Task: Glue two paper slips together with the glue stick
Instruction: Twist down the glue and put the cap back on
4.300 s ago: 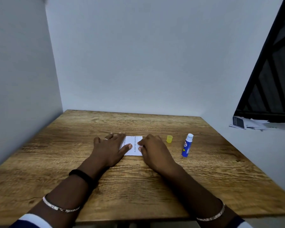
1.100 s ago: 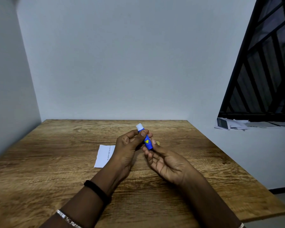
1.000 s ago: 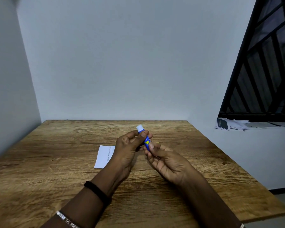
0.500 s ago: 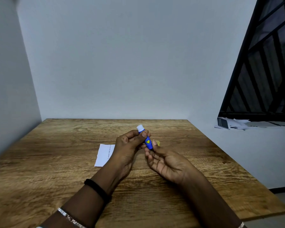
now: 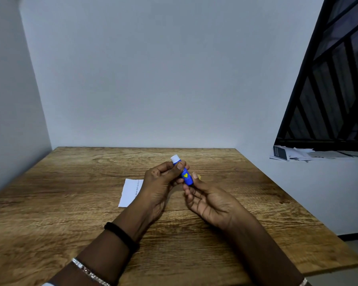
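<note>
A white rectangular paper slip (image 5: 130, 191) lies flat on the brown wooden table (image 5: 70, 213). Above the table, the left hand (image 5: 159, 182) grips the tilted blue plastic glue stick (image 5: 185, 175), white end uppermost. The right hand (image 5: 211, 201) pinches its lower end.

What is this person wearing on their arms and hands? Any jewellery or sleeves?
The left hand and right hand are ungloved. The left wrist has a black band, with a thin silver bracelet farther up the forearm and a sliver of pale sleeve at the frame's bottom edge. A similar silver bangle shows at the right wrist, barely in view.
</note>
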